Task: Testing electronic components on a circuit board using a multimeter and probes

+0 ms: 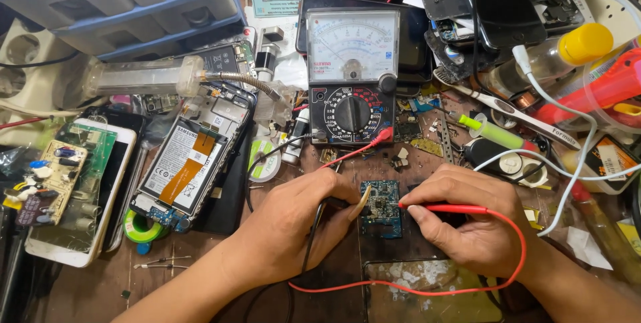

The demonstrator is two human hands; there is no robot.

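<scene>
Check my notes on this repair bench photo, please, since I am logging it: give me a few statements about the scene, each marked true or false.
1. The right hand holds a red probe against the small blue circuit board. True.
2. The analog multimeter lies below the hands, nearest the camera. False: it lies above them, farther up the bench.
3. The left hand rests beside the board's left edge. True.
4. The opened phone with its battery showing lies right of the board. False: it lies to the left.
5. A yellow-capped bottle lies at upper right. True.
</scene>
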